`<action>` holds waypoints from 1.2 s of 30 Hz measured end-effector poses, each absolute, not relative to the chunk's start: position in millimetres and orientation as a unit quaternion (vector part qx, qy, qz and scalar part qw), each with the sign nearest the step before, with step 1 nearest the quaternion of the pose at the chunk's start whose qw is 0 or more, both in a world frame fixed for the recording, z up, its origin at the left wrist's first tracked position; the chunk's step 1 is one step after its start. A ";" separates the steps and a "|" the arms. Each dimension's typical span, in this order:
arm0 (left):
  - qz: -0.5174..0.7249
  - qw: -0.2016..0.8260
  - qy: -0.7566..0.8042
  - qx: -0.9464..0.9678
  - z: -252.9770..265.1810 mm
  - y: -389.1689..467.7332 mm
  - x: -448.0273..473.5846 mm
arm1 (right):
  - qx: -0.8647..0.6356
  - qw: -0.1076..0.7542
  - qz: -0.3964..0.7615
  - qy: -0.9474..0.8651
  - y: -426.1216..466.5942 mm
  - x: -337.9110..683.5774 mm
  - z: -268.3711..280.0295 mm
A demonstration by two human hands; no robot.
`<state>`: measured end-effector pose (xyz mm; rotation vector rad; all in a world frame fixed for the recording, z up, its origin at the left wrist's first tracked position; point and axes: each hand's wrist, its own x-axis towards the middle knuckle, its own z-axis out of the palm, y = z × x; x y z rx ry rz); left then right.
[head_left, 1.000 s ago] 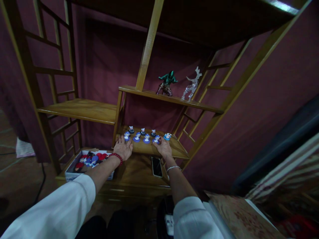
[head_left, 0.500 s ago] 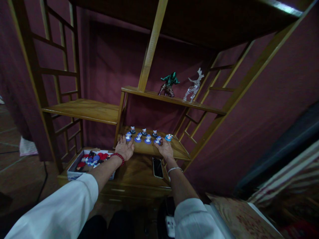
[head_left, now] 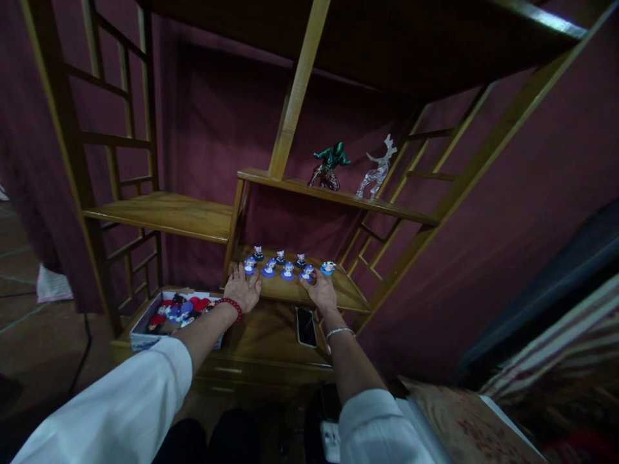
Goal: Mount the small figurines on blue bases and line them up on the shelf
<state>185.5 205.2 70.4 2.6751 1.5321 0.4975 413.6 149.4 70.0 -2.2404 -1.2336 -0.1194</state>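
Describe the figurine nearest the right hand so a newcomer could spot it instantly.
On the wooden display shelf unit, find the low shelf with small blue-based figurines. The right hand touches the front row's rightmost dark-blue-based figurine; its right neighbour has a lighter base.

Approx counts: 8 small figures (head_left: 287, 271) on blue bases on the low shelf (head_left: 348, 295), 3 in back row, 5 in front. 2 statuettes on the shelf above: 1 green (head_left: 329, 165), 1 clear deer (head_left: 378, 169). 1 phone (head_left: 305, 326). 1 box (head_left: 140, 334) w/ more toys, too jumbled to count. 2 hands: left (head_left: 242, 288), right (head_left: 320, 291).
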 end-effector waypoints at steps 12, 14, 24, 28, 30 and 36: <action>0.179 0.028 0.484 0.856 69.1 205.0 183.7 | -0.858 0.297 -0.122 -0.400 132.6 388.9 59.6; 0.182 0.028 0.482 0.857 69.9 203.8 181.7 | -0.854 0.305 -0.149 -0.395 127.7 380.4 54.8; 0.245 -0.009 0.442 0.863 51.2 185.7 166.1 | -0.792 0.303 -0.228 -0.478 105.7 357.0 28.7; 0.237 -0.049 0.392 0.887 45.0 171.4 147.0 | -0.795 0.315 -0.224 -0.468 99.0 341.8 26.3; 0.220 -0.063 0.372 0.900 43.7 165.2 136.9 | -0.805 0.323 -0.216 -0.449 95.2 329.5 25.0; 0.218 -0.035 0.361 0.906 36.4 149.4 119.8 | -0.822 0.342 -0.200 -0.409 88.7 275.5 6.8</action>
